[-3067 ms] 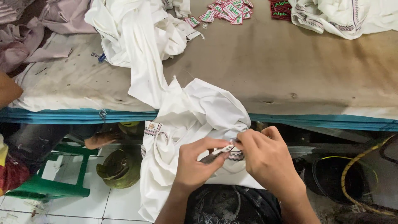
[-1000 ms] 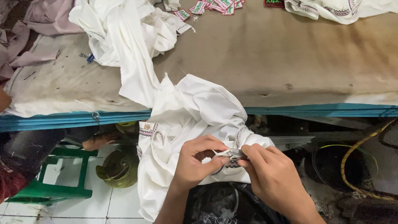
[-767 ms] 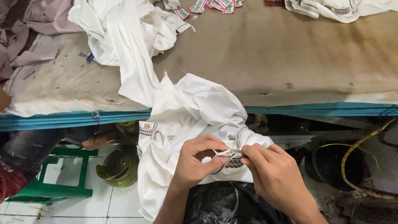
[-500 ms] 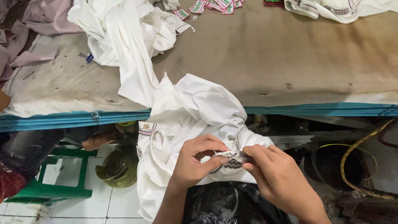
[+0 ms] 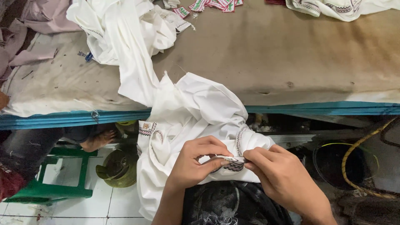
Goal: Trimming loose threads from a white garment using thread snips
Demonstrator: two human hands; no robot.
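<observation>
A white garment [image 5: 183, 108] with patterned trim hangs off the table's front edge into my lap. My left hand [image 5: 196, 164] pinches a fold of it at the embroidered trim [image 5: 232, 159]. My right hand [image 5: 279, 179] grips the same trim from the right, fingertips meeting the left hand's. Both hands are low in the view, over my dark printed shirt [image 5: 225, 206].
A stained padded table [image 5: 291, 54] with a blue front edge carries white cloth [image 5: 125, 29], pinkish fabric [image 5: 37, 16] and small coloured labels [image 5: 208, 5]. Below stand a green stool [image 5: 46, 191], a green gas cylinder [image 5: 118, 166], another person's foot [image 5: 98, 139], a yellow hose [image 5: 354, 158].
Both hands stay pinched on the trim and shift only slightly; my fingers work along the edge. The view has dropped a little since the oldest frame.
</observation>
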